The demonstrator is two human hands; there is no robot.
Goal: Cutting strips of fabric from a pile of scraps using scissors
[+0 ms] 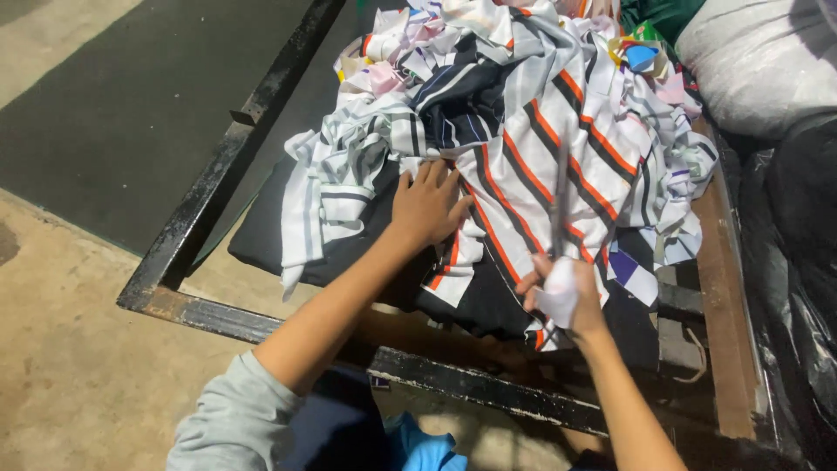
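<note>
A heap of cloth scraps point(488, 96) lies on a dark pad. On top is a white piece with orange and black stripes point(558, 148). My left hand point(427, 205) rests flat on the near edge of the striped cloth, fingers spread, holding nothing. My right hand point(567, 292) is closed around the white-wrapped handle of a long thin blade point(561, 205). The blade points up and away across the striped cloth and is blurred.
A black metal frame point(209, 187) rims the work surface, with its near bar point(471, 388) close to my body. A wooden plank point(724, 296) runs along the right side. A white sack point(758, 61) and black plastic bags point(806, 253) sit at the right. Concrete floor point(70, 349) lies to the left.
</note>
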